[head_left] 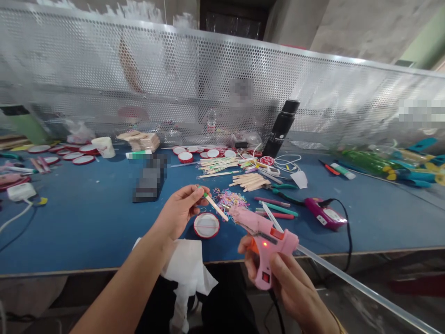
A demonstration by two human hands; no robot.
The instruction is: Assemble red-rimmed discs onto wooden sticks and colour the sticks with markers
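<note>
A wooden craft stick [216, 207] with a green end is pinched in my left hand [184, 208], pointing down to the right. My right hand [283, 278] is wrapped round a pink hot glue gun [259, 227], whose red light is lit. Its nozzle is close to the stick's free end; I cannot tell if they touch. A long clear glue stick [351, 273] sticks out of the gun's back. Below the stick lies a round white lid [206, 225] with a red rim. Just behind is a pile of small colored rubber bands [233, 198].
Several craft sticks [248, 182] and red-rimmed lids [213, 153] lie farther back. Markers [278, 215], pliers [285, 186] and a purple box with a cord [325, 214] are at right. A black bottle [281, 130] stands by the perforated metal screen [215, 69]. White paper [186, 260] hangs over the front edge.
</note>
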